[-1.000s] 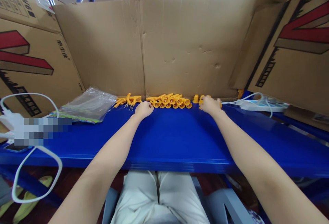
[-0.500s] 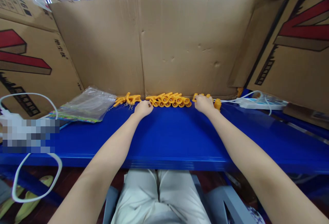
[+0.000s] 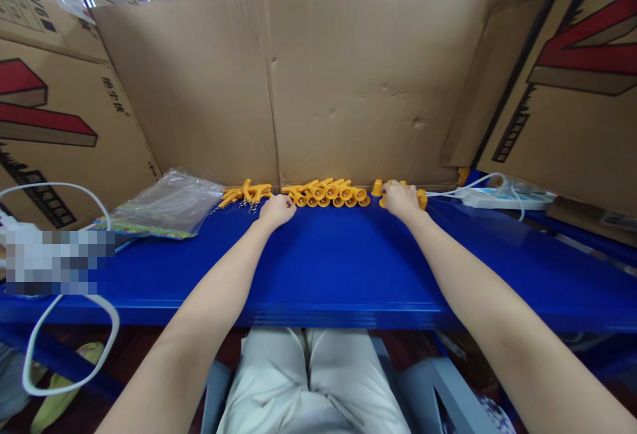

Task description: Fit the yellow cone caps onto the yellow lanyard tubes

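Note:
A row of small orange plastic whistle-like parts (image 3: 331, 195) lies along the far edge of the blue table (image 3: 328, 268), against the cardboard wall. My left hand (image 3: 277, 209) rests curled at the left end of that row, fingers closed on something I cannot make out. My right hand (image 3: 401, 199) lies over a few loose orange caps (image 3: 377, 188) at the row's right end, fingers curled round them. A second small heap of orange forked parts (image 3: 247, 192) with short metal chains sits just left of my left hand.
Clear plastic bags (image 3: 169, 203) lie at the left of the table. A white power strip (image 3: 490, 199) with cables sits at the right. A white cable loop (image 3: 64, 328) hangs off the left edge. Cardboard walls (image 3: 358, 82) close in the back and both sides.
My right hand slid left along the orange caps and then settled slightly right again. My left hand has stayed in place. The camera tilted a little.

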Demonstrator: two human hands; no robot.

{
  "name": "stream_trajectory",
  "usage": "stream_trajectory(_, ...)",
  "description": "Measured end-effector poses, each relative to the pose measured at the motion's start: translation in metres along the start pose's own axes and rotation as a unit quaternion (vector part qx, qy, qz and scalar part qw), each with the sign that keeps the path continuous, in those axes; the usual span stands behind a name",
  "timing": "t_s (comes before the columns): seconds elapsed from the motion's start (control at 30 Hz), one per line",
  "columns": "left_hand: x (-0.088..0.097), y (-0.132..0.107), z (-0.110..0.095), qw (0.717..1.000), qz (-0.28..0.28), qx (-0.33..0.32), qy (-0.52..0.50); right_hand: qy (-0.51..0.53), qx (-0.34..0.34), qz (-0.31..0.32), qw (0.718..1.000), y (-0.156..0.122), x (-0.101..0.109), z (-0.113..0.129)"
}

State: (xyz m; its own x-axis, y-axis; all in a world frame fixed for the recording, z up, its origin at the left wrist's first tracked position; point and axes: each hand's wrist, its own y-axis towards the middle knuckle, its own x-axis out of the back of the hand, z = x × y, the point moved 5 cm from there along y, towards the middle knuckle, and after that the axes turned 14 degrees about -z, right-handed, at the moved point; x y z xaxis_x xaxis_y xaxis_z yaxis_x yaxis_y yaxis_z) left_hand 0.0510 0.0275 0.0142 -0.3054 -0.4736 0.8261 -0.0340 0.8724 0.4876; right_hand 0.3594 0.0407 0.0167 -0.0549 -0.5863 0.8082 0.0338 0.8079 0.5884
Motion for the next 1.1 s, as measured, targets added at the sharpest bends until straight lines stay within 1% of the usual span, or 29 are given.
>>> stream_trajectory(0.17, 0.001, -0.001, -0.001, 1.000, 0.002, 0.007, -0.002, 0.073, -0.046, -0.010, 0.996, 0.003, -0.001, 0.005)
stream_trajectory(0.3, 0.002, -0.002, -0.002, 1.000, 0.002, 0.004, -0.003, 0.132, -0.038, -0.023, 0.990, 0.004, -0.003, 0.012)
stream_trajectory(0.5, 0.002, -0.002, -0.002, 1.000, 0.002, 0.002, -0.003, 0.202, -0.031, -0.040, 0.978, 0.004, -0.010, 0.016)
stream_trajectory(0.63, 0.002, -0.001, -0.002, 1.000, 0.002, 0.001, -0.001, 0.213, -0.057, -0.060, 0.974, 0.003, -0.012, 0.016)
stream_trajectory(0.7, 0.002, -0.001, -0.002, 1.000, 0.002, 0.000, -0.002, 0.223, -0.080, -0.041, 0.971, 0.001, -0.016, 0.016)
stream_trajectory(0.8, 0.002, -0.002, -0.002, 1.000, 0.001, 0.000, -0.002, 0.238, -0.097, 0.023, 0.966, -0.003, -0.024, 0.018)
stream_trajectory(0.87, 0.001, -0.001, -0.001, 1.000, 0.000, -0.001, -0.002, 0.235, -0.087, 0.053, 0.967, -0.004, -0.028, 0.019)
stream_trajectory(0.97, 0.000, 0.001, 0.001, 1.000, -0.014, 0.005, -0.003, 0.219, -0.055, 0.068, 0.972, -0.005, -0.029, 0.019)
stream_trajectory(1.03, 0.002, 0.005, 0.005, 0.999, -0.033, 0.023, -0.004, 0.208, -0.037, 0.070, 0.975, -0.004, -0.030, 0.019)
stream_trajectory(1.1, 0.006, 0.008, 0.013, 0.997, -0.064, 0.049, -0.005, 0.204, -0.025, 0.075, 0.976, -0.004, -0.030, 0.019)
